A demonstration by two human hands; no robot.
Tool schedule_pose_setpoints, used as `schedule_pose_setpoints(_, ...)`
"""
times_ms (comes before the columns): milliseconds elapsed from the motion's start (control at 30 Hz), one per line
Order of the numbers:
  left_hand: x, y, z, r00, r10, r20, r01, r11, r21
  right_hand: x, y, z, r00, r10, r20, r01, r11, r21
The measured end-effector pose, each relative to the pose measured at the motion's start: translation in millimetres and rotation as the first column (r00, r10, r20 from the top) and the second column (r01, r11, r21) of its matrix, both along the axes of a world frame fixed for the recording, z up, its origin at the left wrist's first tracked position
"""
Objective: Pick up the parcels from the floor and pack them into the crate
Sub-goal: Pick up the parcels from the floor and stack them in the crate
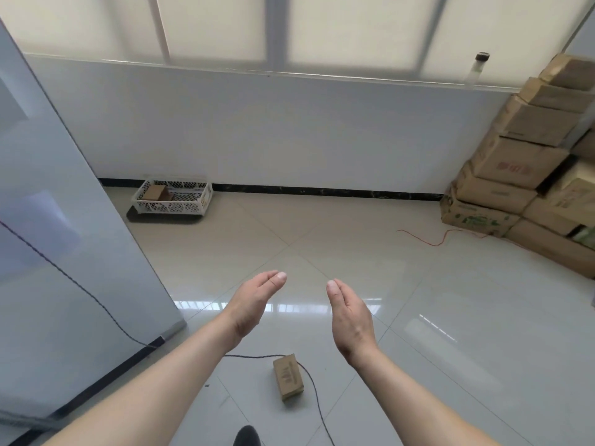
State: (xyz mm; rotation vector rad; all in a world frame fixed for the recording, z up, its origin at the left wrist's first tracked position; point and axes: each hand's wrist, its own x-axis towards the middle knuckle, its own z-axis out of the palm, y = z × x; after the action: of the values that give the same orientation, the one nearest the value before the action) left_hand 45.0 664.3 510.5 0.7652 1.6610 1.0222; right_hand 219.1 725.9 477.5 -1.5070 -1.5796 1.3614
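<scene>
Two hands, the left hand [256, 300] and the right hand [349, 312], are held out with straight fingers, palms facing each other, holding nothing. One small brown parcel [288, 377] lies on the floor [450, 317] below the wrists, well behind the fingertips. Far past the fingertips, off to the left, the white crate [174, 197] sits by the wall with a brown box inside.

- I see a glossy pale tiled floor [450, 317] mirroring window glare.
- A white wall [289, 130] with a black skirting strip [322, 190] runs under frosted windows [354, 30].
- Stacked cardboard boxes [528, 175] fill the floor's far right corner.
- A grey panel [58, 220] stands along the left edge.
</scene>
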Motion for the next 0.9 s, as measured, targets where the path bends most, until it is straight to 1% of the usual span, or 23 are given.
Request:
schedule_pose_setpoints(133,-23,50,-15,0.997,-0.026,0.067,0.03,0.998,-0.048,-22,38,-5,0.998,-0.051,-0.021,0.05,0.998,-0.043)
schedule_pose_setpoints(233,-41,79,-22,0.994,-0.056,0.095,0.063,0.996,-0.065,-42,63,-13,0.994,-0.111,0.002,0.111,0.991,-0.076)
schedule_pose_setpoints(367,-62,109,-48,0.993,-0.07,0.099,0.083,0.988,-0.129,-60,90,-38,0.988,-0.147,0.04,0.151,0.982,-0.116)
schedule_pose_setpoints(467,-70,123,-76,0.992,-0.066,0.109,0.086,0.978,-0.19,-66,104,-67,0.985,-0.148,0.084,0.16,0.975,-0.152)
schedule_pose_setpoints(567,-75,136,-114,0.993,-0.048,0.105,0.075,0.962,-0.264,-70,116,-105,0.982,-0.135,0.129,0.16,0.966,-0.204)
schedule_pose_setpoints(667,-77,148,-166,0.994,0.001,0.109,0.035,0.942,-0.333,-71,127,-152,0.98,-0.115,0.166,0.157,0.949,-0.274)
schedule_pose_setpoints(833,-69,166,-262,0.992,0.054,0.112,-0.001,0.902,-0.431,-60,136,-262,0.973,-0.053,0.225,0.14,0.909,-0.393)
schedule_pose_setpoints(900,-65,173,-304,0.993,0.051,0.108,0.003,0.891,-0.453,-57,138,-307,0.97,-0.028,0.243,0.136,0.887,-0.44)
